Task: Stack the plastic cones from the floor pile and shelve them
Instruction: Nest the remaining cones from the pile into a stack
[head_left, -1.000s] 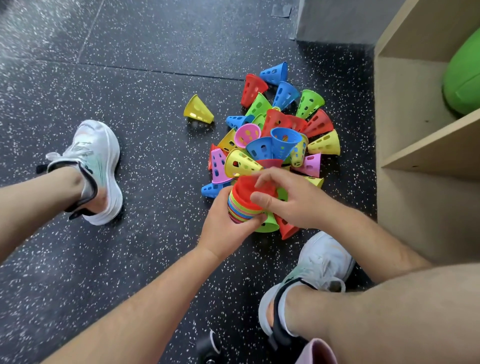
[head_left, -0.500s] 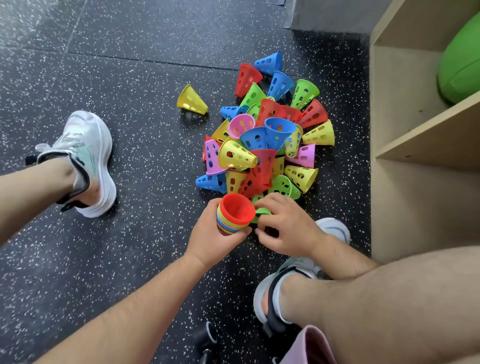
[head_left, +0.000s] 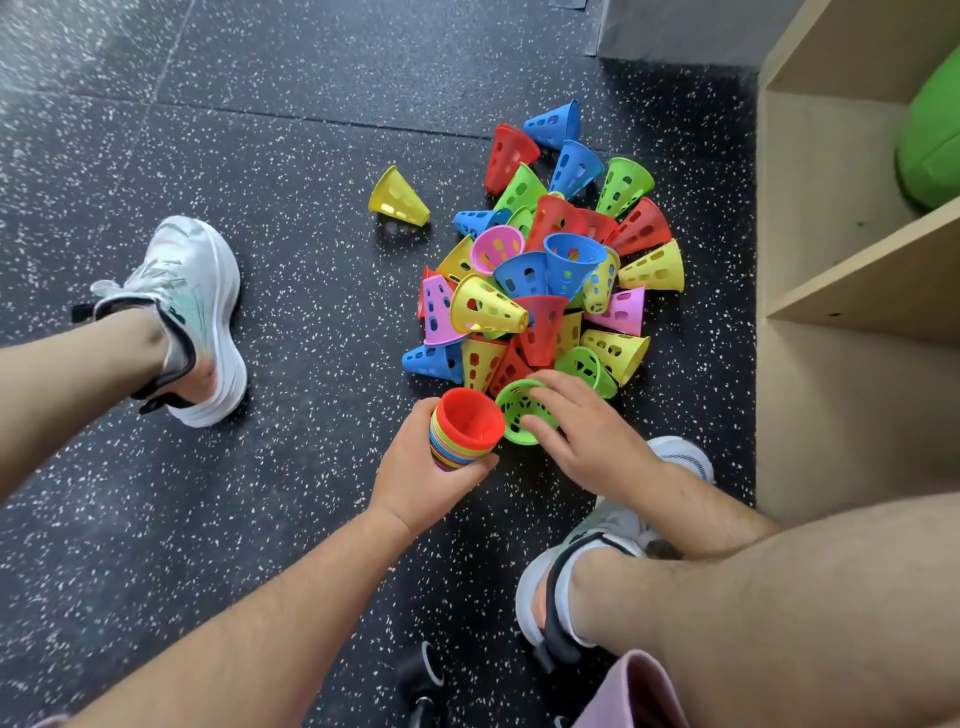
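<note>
My left hand (head_left: 422, 475) grips a stack of nested cones (head_left: 464, 430) with a red one on top, its open mouth facing up. Right beside it, my right hand (head_left: 589, 434) holds a green perforated cone (head_left: 519, 410) by its rim, with fingers over the top edge and thumb below. Behind both hands a pile of several loose cones (head_left: 545, 280) in red, blue, yellow, green and pink lies on the black speckled floor. A single yellow cone (head_left: 399, 197) lies apart to the pile's left.
A wooden shelf unit (head_left: 852, 291) stands at the right, with a green ball (head_left: 932, 140) in its upper compartment. My left shoe (head_left: 192, 317) is planted at the left, my right shoe (head_left: 613, 525) just under my right hand. A grey wall base (head_left: 675, 31) runs behind.
My right hand left the top of the stack, reached down to the pile's near edge and picked up the green cone, which now sits beside the stack. The stack lowered slightly.
</note>
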